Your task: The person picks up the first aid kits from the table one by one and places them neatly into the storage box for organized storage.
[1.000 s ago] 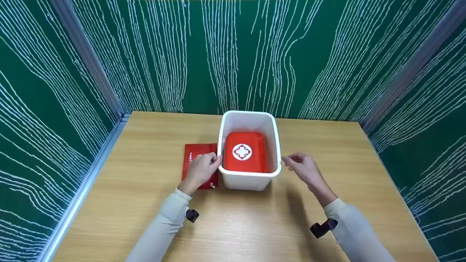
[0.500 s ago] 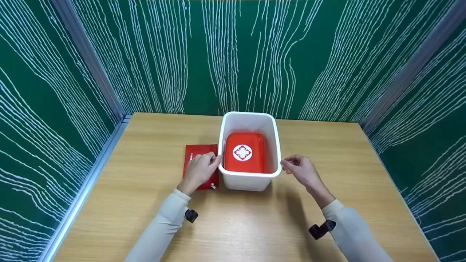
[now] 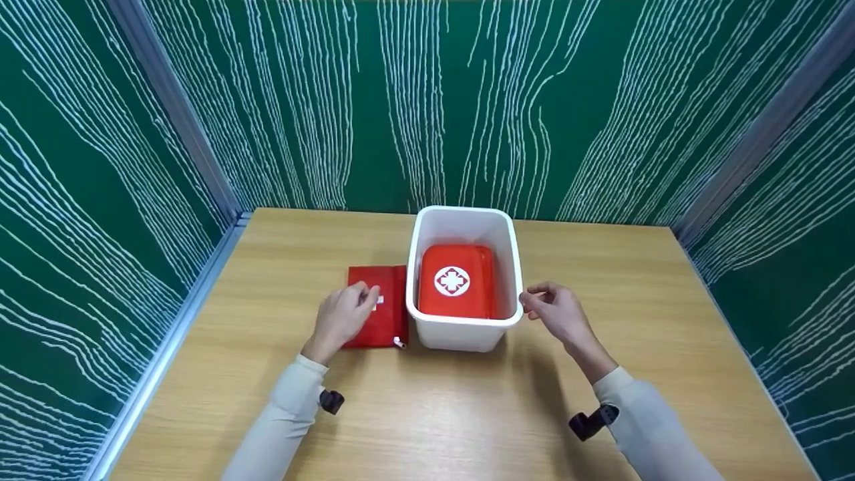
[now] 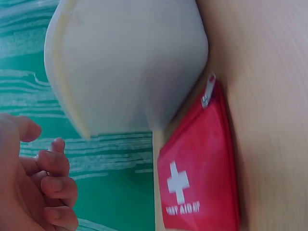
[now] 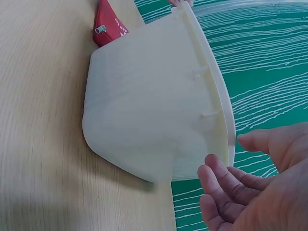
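A white plastic bin (image 3: 461, 337) stands on the table, and inside it lies a red first aid case (image 3: 444, 304) with a white cross emblem. Against the bin's left side rests a flat red first aid pouch (image 3: 384, 331), its zipper pull (image 4: 208, 91) at the near corner. My left hand (image 3: 340, 319) is above the pouch, off the rim, fingers loosely bent and holding nothing. At the bin's right rim is my right hand (image 3: 560, 312); in the right wrist view its thumb (image 5: 255, 140) and fingertips (image 5: 211, 161) stand apart on either side of the rim.
The wooden table (image 3: 427, 414) carries the bin near its back middle. Green panels with white wavy lines (image 3: 374, 100) rise behind and on both sides. Metal posts (image 3: 174, 107) mark the corners.
My left hand has left the bin's left rim and drawn back over the pouch. My right hand has come closer to the right rim. The bin stays put.
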The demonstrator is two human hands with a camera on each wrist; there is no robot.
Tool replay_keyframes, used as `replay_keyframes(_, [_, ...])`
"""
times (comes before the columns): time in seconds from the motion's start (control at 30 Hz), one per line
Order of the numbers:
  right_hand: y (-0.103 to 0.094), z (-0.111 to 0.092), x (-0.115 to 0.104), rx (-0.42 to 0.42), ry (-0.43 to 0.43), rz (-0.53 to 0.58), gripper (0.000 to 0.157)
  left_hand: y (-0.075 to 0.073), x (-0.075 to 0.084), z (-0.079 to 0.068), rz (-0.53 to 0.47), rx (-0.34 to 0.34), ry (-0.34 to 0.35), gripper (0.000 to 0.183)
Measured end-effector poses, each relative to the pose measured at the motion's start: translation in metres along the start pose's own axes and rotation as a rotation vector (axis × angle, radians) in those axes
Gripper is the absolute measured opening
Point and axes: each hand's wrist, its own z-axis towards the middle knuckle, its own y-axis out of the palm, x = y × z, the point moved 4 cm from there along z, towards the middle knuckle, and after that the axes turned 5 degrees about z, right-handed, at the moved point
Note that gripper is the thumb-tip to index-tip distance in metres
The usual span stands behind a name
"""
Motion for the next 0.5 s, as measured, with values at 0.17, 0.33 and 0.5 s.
replay_keyframes(0.17, [0.001,0.001,-0.002,-0.001,-0.01,0.011,0.034,-0.01,-0.019,-0.006,0.011,0.021,-0.042,0.032])
replay_keyframes(0.33, [0.002,0.002,-0.004,-0.003,-0.018,0.033,0.034,-0.021,-0.037,-0.013,0.049,0.029,-0.086,0.034])
replay_keyframes(0.5, [0.004,0.001,-0.005,-0.004,-0.019,0.055,0.031,-0.03,-0.054,-0.021,0.075,0.047,-0.123,0.037])
